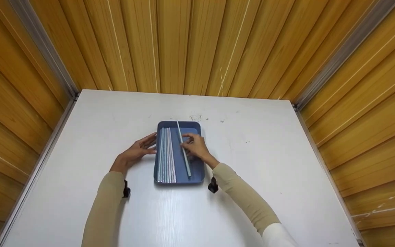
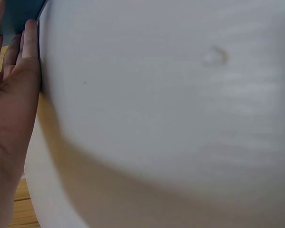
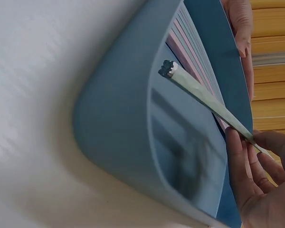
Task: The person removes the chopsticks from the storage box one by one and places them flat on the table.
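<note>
A blue rectangular tray (image 1: 197, 180) lies lengthwise before me on the white table. Along its left side runs a row of thin pale sticks (image 1: 166, 156), some greenish, some pinkish, laid side by side. Between thumb and fingers my right hand (image 1: 196, 146) pinches one long, slim, pale green stick (image 3: 199, 94). That stick slants over the right part of the tray, its near end dark and uneven in the right wrist view. My left hand (image 1: 137, 151) is against the tray's left outer wall, fingers extended along it, also visible in the left wrist view.
White tabletop (image 1: 269, 154) surrounds the tray, with small dark marks (image 1: 197, 117) beyond its far end. Wood-patterned panels (image 1: 170, 44) close off the back and both sides, joined by grey metal posts (image 1: 348, 51).
</note>
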`<state>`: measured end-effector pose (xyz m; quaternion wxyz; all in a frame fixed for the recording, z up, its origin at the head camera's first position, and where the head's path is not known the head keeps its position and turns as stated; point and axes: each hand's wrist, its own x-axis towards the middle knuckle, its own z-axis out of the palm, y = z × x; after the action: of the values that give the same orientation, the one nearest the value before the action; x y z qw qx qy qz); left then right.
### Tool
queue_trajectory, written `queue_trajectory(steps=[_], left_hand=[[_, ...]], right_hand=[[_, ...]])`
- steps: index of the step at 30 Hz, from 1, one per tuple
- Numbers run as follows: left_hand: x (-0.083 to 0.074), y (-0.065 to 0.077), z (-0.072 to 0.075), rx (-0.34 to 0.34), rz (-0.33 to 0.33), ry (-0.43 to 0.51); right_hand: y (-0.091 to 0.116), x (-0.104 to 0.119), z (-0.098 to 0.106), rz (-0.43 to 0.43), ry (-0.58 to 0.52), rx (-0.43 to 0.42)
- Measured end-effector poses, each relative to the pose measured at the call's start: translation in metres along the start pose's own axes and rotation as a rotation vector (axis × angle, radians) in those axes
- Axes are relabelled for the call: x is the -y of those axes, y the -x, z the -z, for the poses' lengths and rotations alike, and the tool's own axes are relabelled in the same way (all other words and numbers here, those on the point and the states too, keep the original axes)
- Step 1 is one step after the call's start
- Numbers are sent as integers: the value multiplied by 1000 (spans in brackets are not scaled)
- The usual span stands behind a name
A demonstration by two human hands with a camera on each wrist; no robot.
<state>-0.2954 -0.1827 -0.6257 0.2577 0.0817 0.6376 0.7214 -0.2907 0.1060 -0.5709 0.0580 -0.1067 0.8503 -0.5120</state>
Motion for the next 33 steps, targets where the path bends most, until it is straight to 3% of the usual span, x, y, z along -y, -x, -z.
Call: queue_trajectory(steps=[8,17,26,33], left_hand=[[-1,7,5,14,-17,-22],[2,8,8,19,-36,-26],[2,8,9,9,-48,-11],[6,3,5,-2,-12,-11]], right_hand=[[2,6,11,-38,-58,3],[2,3,30,4,-64,-35],[6,-3,54,-46,-87,-48],[12,-15,74,-78,-115,-86]])
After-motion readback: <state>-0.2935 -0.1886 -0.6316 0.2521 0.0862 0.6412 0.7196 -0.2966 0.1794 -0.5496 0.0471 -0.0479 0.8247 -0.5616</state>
